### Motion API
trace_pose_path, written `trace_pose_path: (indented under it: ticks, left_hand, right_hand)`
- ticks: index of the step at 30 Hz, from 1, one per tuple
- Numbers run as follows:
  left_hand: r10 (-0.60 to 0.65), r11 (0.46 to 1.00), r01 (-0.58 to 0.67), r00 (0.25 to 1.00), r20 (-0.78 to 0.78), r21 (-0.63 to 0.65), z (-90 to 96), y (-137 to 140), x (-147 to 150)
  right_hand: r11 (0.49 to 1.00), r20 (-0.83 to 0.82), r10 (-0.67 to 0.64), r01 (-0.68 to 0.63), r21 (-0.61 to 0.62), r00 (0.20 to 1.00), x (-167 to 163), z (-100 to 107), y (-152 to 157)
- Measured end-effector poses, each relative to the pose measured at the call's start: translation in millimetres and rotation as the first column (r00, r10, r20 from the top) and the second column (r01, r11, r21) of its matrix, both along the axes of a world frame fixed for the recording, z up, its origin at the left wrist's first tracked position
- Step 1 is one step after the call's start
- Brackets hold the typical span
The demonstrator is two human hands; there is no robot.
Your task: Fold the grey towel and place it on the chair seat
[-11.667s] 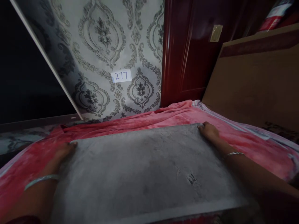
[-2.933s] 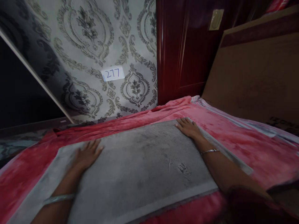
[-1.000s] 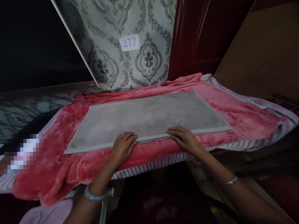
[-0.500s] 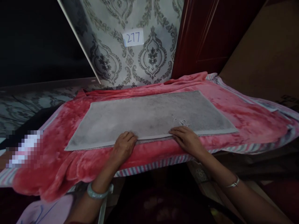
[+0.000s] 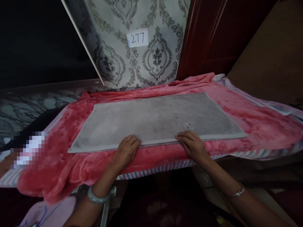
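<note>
A grey towel [image 5: 142, 116] lies spread flat on a red plush blanket [image 5: 236, 97], folded double along its near side. Its near edge is pinched between the fingers of my left hand [image 5: 129, 148], left of the middle. Farther right along this edge, my right hand [image 5: 193, 145] also closes its fingertips on the towel. A small pale printed or embroidered mark shows on the towel just beyond my right fingers. Both thumbs are mostly hidden.
A dark screen [image 5: 42, 44] stands at the back left. Behind the blanket are a patterned wall with a paper card [image 5: 137, 37] reading 277, and a dark red door [image 5: 208, 37]. A brown panel [image 5: 272, 53] rises at right. A pink seat-like surface [image 5: 50, 211] is below left.
The view has shifted slightly, moving the scene a little to the right. Both hands keep hold of the towel's near edge, which looks a little straighter between them.
</note>
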State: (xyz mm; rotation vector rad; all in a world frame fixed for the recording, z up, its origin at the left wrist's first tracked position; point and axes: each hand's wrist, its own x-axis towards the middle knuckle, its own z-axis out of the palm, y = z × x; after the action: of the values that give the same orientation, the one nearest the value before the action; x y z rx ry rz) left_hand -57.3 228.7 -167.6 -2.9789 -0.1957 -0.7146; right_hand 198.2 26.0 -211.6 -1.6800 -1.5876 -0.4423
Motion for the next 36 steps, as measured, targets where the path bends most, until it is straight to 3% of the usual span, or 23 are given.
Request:
trace_pose_path:
  ticks: [4, 8, 11, 14, 16, 19, 21, 24, 31, 36]
  left_hand:
    - [-0.036, 0.998, 0.036, 0.999, 0.008, -0.041, 3.3, -3, -10]
    - [-0.003, 0.984, 0.011, 0.999, 0.045, -0.177, 12.2, 8, -30]
    - [0.187, 0.967, -0.179, 0.982, 0.025, -0.178, 19.7, 25, -39]
    - [0.425, 0.892, -0.434, 0.9, -0.099, -0.125, 21.2, 37, -41]
    - [0.51, 0.837, -0.538, 0.832, -0.218, -0.097, 17.6, 38, -42]
    - [0.539, 0.798, -0.599, 0.761, -0.361, -0.07, 9.1, 33, -45]
    - [0.543, 0.79, -0.61, 0.743, -0.391, -0.063, 5.1, 28, -49]
    - [0.551, 0.785, -0.616, 0.74, -0.387, -0.06, 3.7, 26, -52]
    - [0.561, 0.778, -0.623, 0.744, -0.363, -0.074, 4.9, 25, -52]
    - [0.552, 0.796, -0.598, 0.78, -0.293, -0.095, 4.9, 32, -68]
  right_hand:
    - [1.0, -0.044, 0.03, -0.029, 0.011, 0.999, 2, 1, -7]
    - [0.996, -0.072, 0.086, -0.088, -0.024, 0.994, 6, 18, -11]
    - [0.992, -0.036, 0.068, -0.071, -0.099, 0.997, 6, 38, 10]
    - [0.976, 0.044, 0.086, -0.075, -0.204, 0.995, -5, 50, 48]
    - [0.941, 0.118, 0.135, -0.091, -0.325, 0.984, -15, 48, 71]
    - [0.859, 0.186, 0.213, -0.093, -0.504, 0.959, -26, 34, 88]
    - [0.824, 0.188, 0.232, -0.09, -0.559, 0.954, -28, 23, 86]
    - [0.812, 0.175, 0.217, -0.078, -0.578, 0.96, -28, 15, 77]
    - [0.798, 0.106, 0.2, -0.099, -0.594, 0.974, -35, 17, 56]
    - [0.794, -0.049, 0.237, -0.222, -0.566, 0.97, -34, 23, 27]
